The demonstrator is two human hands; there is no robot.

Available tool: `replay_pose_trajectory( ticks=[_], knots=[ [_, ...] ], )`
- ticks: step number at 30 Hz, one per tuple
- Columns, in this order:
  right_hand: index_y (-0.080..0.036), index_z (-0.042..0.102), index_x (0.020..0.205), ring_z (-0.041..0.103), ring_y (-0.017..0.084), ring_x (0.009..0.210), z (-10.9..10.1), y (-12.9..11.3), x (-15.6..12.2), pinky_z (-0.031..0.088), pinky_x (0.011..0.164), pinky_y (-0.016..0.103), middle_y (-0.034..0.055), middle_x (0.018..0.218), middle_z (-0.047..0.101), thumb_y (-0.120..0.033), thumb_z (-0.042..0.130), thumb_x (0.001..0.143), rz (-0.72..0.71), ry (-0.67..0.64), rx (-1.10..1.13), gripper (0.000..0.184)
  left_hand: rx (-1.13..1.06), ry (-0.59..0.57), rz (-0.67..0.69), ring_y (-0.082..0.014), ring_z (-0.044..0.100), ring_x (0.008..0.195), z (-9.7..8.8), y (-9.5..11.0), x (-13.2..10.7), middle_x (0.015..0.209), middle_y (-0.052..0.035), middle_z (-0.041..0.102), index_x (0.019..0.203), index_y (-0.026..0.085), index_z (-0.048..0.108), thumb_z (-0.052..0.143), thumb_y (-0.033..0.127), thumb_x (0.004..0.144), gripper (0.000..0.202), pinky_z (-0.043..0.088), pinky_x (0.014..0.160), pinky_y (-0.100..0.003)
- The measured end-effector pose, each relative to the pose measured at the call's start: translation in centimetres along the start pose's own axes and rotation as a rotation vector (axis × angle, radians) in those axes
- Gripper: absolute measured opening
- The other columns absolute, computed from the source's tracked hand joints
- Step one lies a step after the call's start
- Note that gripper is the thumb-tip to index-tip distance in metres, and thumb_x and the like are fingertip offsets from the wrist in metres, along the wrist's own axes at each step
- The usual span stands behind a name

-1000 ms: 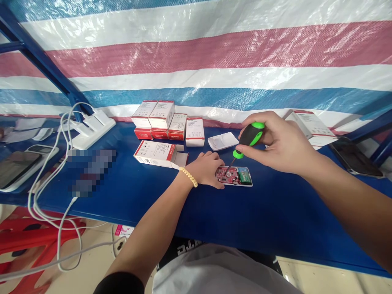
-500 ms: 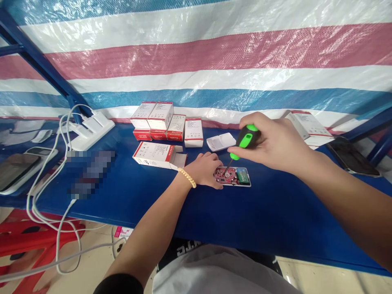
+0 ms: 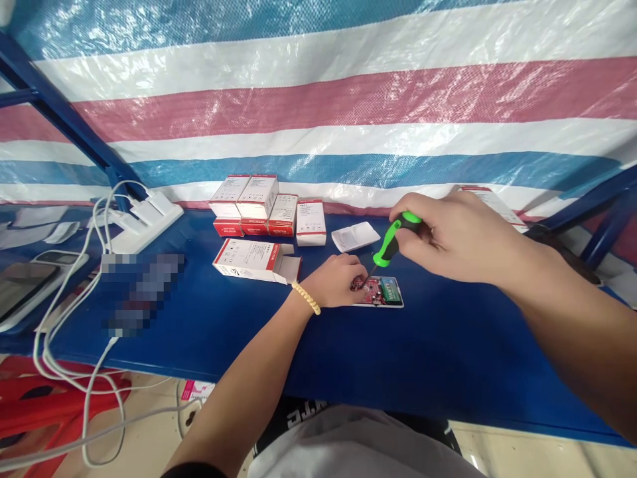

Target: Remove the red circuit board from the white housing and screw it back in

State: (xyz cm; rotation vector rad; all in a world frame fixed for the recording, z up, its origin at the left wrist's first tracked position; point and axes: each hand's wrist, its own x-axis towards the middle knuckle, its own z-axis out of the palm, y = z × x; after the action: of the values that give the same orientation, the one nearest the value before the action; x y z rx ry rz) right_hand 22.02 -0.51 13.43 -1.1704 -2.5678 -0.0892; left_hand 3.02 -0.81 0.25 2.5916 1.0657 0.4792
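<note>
A small opened device [image 3: 382, 293] with a red circuit board and a green part lies on the blue table [image 3: 428, 345]. My left hand [image 3: 337, 279], a bead bracelet on its wrist, rests on the device's left end with the fingers curled over it. My right hand [image 3: 450, 234] is closed round the green-and-black handle of a screwdriver [image 3: 388, 247]. The tip of the screwdriver touches the red board near my left fingers.
Several red-and-white boxes [image 3: 261, 199] stand at the back, and one open box [image 3: 256, 259] lies flat in front of them. A white plastic cover [image 3: 355, 236] lies behind the device. A white power strip [image 3: 144, 219] with cables sits at the left, another box [image 3: 490, 202] at the right.
My right hand has shifted its hold on the screwdriver, which now leans further to the right with its tip closer to my left fingers. The view has tilted slightly.
</note>
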Motion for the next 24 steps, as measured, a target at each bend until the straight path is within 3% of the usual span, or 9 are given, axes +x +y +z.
replay_pose_trajectory(
  ticks=[4,9,11,14,17,19,24],
  knots=[
    [-0.022,0.054,0.065,0.039,0.016,0.048,-0.8,-0.4,0.6,0.025,0.057,0.030,0.0004,0.045,0.038,-0.046,0.045,0.084,0.129,-0.084,-0.108,0.032,0.039,0.015,0.037,-0.0176,0.055,0.078,0.6,0.0,0.0,0.082,-0.0050,0.060,0.074,0.016,0.060,0.053,0.027,0.084,0.017,0.041,0.075,-0.030],
    [-0.020,0.057,0.064,0.044,0.020,0.055,-1.5,-1.3,1.4,0.025,0.060,0.031,0.0048,0.049,0.040,-0.060,0.035,0.088,0.305,-0.167,-0.221,0.051,0.059,0.044,0.053,-0.0172,0.055,0.077,0.9,-0.1,0.0,0.081,-0.0047,0.060,0.073,0.016,0.061,0.054,0.027,0.084,0.017,0.041,0.073,-0.030],
    [-0.019,0.058,0.071,0.047,0.021,0.058,-1.7,-1.4,1.4,0.025,0.060,0.031,0.0065,0.055,0.045,-0.052,0.030,0.091,0.280,-0.190,-0.251,0.049,0.064,0.041,0.057,-0.0173,0.056,0.077,0.8,-0.2,0.1,0.080,-0.0046,0.061,0.072,0.016,0.061,0.055,0.027,0.084,0.018,0.041,0.073,-0.030],
    [-0.018,0.058,0.098,0.050,0.022,0.062,-1.4,-1.2,1.1,0.025,0.058,0.030,0.0073,0.066,0.055,-0.035,0.030,0.090,0.160,-0.207,-0.194,0.034,0.066,0.009,0.053,-0.0172,0.056,0.077,0.5,-0.2,0.1,0.077,-0.0040,0.061,0.069,0.016,0.062,0.056,0.027,0.086,0.021,0.040,0.074,-0.031],
    [-0.017,0.051,0.117,0.050,0.021,0.059,-0.9,-0.7,0.8,0.025,0.056,0.029,0.0059,0.067,0.057,-0.035,0.032,0.091,0.112,-0.183,-0.105,0.037,0.062,-0.029,0.039,-0.0174,0.057,0.078,0.1,-0.3,0.2,0.076,-0.0036,0.061,0.069,0.016,0.063,0.057,0.026,0.086,0.021,0.040,0.073,-0.031],
    [-0.018,0.055,0.111,0.047,0.020,0.055,-0.6,-0.4,0.7,0.025,0.056,0.028,0.0038,0.060,0.053,-0.041,0.034,0.092,0.119,-0.151,-0.107,0.037,0.065,-0.045,0.032,-0.0179,0.057,0.079,-0.1,-0.3,0.1,0.077,-0.0038,0.062,0.069,0.016,0.064,0.057,0.026,0.085,0.020,0.041,0.073,-0.031],
    [-0.021,0.060,0.076,0.046,0.019,0.054,-1.2,-0.3,1.2,0.027,0.058,0.029,0.0025,0.048,0.042,-0.065,0.043,0.087,0.141,-0.119,-0.149,0.049,0.032,-0.060,0.017,-0.0185,0.057,0.080,-0.2,-0.2,0.0,0.078,-0.0040,0.062,0.070,0.018,0.067,0.057,0.026,0.084,0.020,0.042,0.075,-0.031]
  ],
)
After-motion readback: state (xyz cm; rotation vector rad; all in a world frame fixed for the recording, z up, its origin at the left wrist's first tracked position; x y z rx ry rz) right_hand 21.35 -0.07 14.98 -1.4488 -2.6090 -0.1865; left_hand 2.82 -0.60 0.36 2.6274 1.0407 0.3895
